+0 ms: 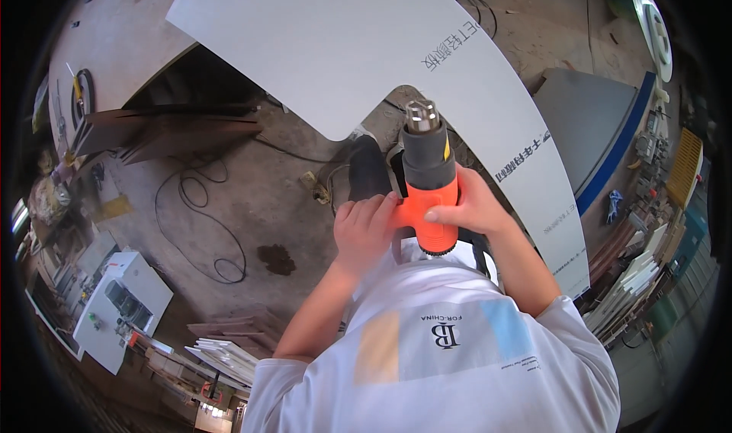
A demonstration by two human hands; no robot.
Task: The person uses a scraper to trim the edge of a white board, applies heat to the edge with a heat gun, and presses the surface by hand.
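Observation:
An orange heat gun (436, 231) with a dark grey collar and a metal nozzle is held in front of my body, nozzle pointing away from me. My left hand (363, 229) is wrapped round its handle at the left side. Against the right side of the orange housing lies my right hand (482, 203), thumb across the top and the other fingers largely hidden behind it. Beyond the nozzle stretches a large white panel (320, 44) with a rounded cut-out, printed with dark lettering. The nozzle lies over the cut-out's edge in this view.
Brown boards (168, 132) stand at the left near a wooden worktop (114, 52). A black cable (200, 204) loops over the concrete floor. A white machine (130, 299) is at the lower left. A grey panel with a blue edge (616, 147) and stacked strips (629, 292) lie right.

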